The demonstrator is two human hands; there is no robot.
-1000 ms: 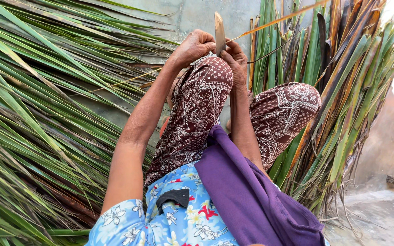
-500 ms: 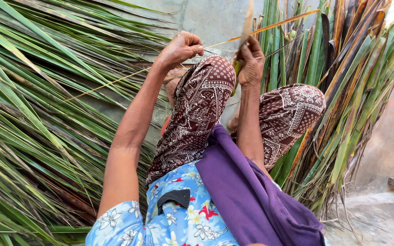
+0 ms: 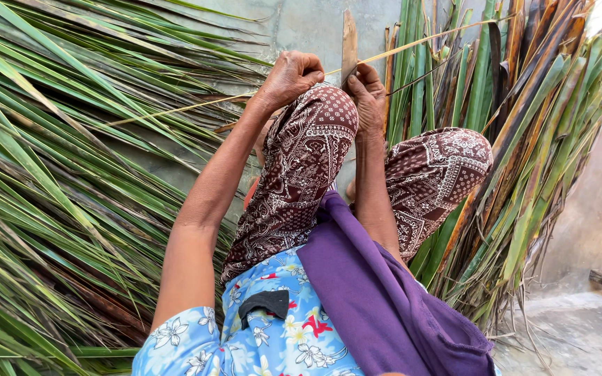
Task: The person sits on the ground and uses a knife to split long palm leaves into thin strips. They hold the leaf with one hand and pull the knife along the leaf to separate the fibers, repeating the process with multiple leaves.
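Both hands have drawn back together above the raised knee (image 3: 325, 115) since the earlier frame. Left hand (image 3: 292, 75) is fisted on a thin pale leaf strip (image 3: 412, 43) that runs up toward the right. Right hand (image 3: 369, 87) has its fingers clamped on an upright blade (image 3: 349, 40), touching the strip. Green palm leaves (image 3: 57, 174) lie left; stripped leaves (image 3: 524, 132) lie right.

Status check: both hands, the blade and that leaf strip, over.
Left hand fisted on pale leaf strip. Right hand grips upright blade against strip, above raised knee. Palm fronds piled both sides, nothing blocking.
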